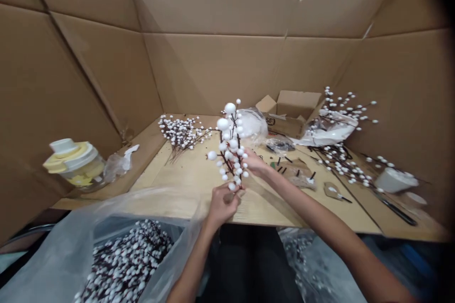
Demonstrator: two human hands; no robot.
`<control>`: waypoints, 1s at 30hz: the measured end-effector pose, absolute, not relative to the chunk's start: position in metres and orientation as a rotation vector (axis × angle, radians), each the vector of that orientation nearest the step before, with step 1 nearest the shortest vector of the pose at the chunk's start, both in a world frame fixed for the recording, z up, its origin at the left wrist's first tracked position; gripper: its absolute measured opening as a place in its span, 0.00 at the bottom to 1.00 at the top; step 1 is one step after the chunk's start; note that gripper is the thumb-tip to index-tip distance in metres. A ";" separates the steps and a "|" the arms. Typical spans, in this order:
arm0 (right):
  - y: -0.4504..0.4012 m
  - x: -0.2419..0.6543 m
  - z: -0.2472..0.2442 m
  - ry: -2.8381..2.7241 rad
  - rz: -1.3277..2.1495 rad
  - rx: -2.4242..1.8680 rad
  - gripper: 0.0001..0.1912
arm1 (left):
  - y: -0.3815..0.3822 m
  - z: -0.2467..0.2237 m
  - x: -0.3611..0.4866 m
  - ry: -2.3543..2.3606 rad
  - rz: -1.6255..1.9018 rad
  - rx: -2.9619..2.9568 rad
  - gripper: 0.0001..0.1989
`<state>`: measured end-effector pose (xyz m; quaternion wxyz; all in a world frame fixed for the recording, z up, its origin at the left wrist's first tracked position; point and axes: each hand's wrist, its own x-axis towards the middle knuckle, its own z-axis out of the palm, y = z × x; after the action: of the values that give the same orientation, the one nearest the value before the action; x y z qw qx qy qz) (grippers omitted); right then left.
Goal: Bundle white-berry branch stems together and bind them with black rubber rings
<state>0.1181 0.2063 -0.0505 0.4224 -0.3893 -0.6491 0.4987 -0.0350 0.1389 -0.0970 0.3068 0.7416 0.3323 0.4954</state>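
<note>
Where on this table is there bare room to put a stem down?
Bare wood lies on the table's left, between the loose berry sprays and the person's left hand. Crowded to the right, around the cardboard box and black stem pieces.

Pretty much everything here is brown and white, honestly. The berry spray (230, 144) in the middle is round matte-white balls on dark reddish-brown stems, and the pile of sprays (183, 135) on the counter (185, 184) has that same dotted white-on-dark look. Counter's a pale wood with faint streaky grain. Behind it the cardboard wall (213, 71) is plain tan, with darker fold lines marking out big panels. Only real pop of colour is the yellow foam (83, 156) in the clear jar (88, 175) with its white lid (64, 146). The long tool (394, 208) off right is black, and the tub (396, 180) near it is white.
</note>
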 end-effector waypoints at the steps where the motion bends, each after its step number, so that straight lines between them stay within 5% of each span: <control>1: 0.203 0.130 -0.051 -1.590 1.268 -0.989 0.20 | 0.140 -0.097 -0.033 0.898 1.296 1.940 0.08; 18: 0.148 0.154 -0.069 -1.426 1.294 -0.912 0.19 | 0.153 -0.104 -0.019 0.941 0.944 1.952 0.14; 30: 0.146 0.148 -0.084 -1.409 1.219 -0.939 0.14 | 0.149 -0.095 -0.019 0.956 0.917 2.112 0.08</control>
<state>0.1478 0.1458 -0.0843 0.5035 -0.3889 -0.5833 0.5050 -0.0189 0.1487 -0.0953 0.3189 0.8030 0.3634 0.3486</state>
